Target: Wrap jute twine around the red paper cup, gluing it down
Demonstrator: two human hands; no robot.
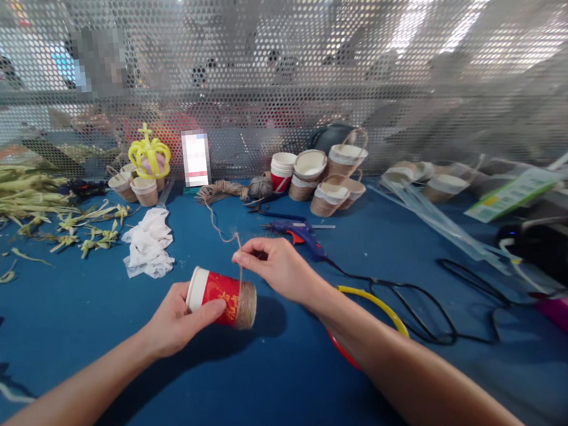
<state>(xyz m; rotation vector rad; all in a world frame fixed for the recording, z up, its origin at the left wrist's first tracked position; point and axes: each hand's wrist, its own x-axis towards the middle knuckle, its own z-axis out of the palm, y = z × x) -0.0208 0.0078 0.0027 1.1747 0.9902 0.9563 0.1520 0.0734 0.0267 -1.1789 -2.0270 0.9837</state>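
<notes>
My left hand (176,317) is closed around a red and white paper cup (217,293), which lies tilted on its side above the table. Brown twine (247,305) is wound in tight rows round the cup's base end. The thumb and fingertips of my right hand (271,264) pinch the loose strand of that twine just above the cup. From the pinch, the strand runs back to a loose hank of twine (221,191) by the mesh panel. A blue glue gun (299,235) with an orange trigger lies beyond my right hand.
Several twine-wrapped cups (330,195) stand at the back, near a yellow crown-shaped ornament (148,156). Crumpled white plastic (149,243) and dry husks (11,192) lie left. A black cable (424,313), a yellow-red ring (372,298) and clear glue sticks (440,225) are on the right.
</notes>
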